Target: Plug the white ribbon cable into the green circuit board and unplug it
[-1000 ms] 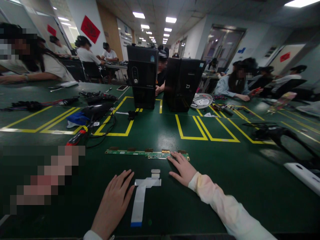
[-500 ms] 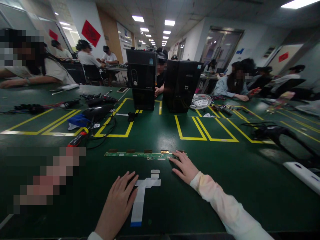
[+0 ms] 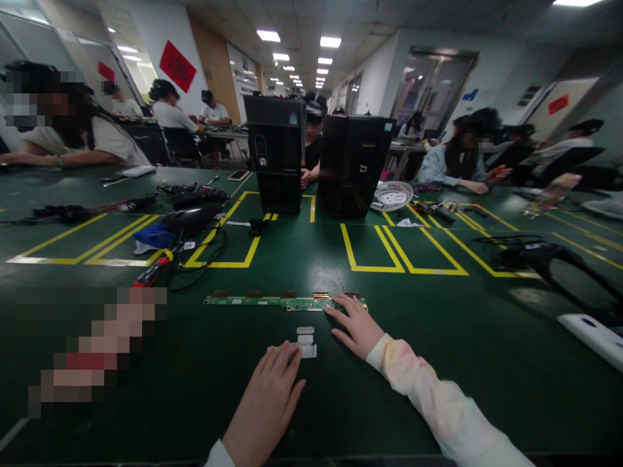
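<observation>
A long, narrow green circuit board with brownish tabs along its far edge lies across the table before me. My right hand rests over the board's right end, fingers spread and fingertips touching it. Nearer to me, my left hand lies palm down with outstretched fingers on a white flat ribbon cable. Only the cable's far end with its connector shows; the hand covers the long strip. Neither hand grips anything.
The green table carries yellow tape outlines. Two black computer towers stand behind the board, with a white fan grille beside them. Left are a red-and-black handled tool and cables; right, a black frame and a white power strip.
My left hand has moved right and now covers the ribbon cable's long strip, which lay visible beside it before. My right hand has shifted slightly left along the circuit board.
</observation>
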`<action>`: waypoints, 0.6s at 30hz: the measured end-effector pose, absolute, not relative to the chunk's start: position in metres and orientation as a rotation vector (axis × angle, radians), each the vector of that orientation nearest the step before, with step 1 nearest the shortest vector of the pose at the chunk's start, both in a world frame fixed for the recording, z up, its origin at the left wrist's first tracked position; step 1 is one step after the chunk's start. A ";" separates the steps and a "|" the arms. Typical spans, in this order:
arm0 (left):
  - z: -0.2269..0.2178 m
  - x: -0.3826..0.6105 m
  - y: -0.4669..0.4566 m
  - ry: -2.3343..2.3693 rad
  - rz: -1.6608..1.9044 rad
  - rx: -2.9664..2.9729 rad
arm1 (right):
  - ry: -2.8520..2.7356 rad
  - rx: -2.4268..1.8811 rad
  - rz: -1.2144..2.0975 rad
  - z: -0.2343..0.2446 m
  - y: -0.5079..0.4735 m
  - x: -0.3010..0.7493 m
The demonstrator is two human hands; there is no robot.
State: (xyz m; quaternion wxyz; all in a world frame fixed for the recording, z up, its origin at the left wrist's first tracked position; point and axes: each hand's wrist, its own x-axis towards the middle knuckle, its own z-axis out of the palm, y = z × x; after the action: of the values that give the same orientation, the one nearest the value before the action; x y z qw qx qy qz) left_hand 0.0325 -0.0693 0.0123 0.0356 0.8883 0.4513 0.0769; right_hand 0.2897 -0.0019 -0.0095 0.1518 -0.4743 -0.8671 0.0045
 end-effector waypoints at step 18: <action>0.014 0.060 -0.056 1.338 0.304 2.756 | -2.492 -1.383 0.063 -0.008 -0.002 0.290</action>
State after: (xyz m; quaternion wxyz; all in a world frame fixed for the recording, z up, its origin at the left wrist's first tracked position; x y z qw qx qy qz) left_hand 0.0595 -0.0563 0.0137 0.0313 0.8948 0.4343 0.0988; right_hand 0.2895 -0.0025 -0.0077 0.1447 -0.4801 -0.8649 0.0217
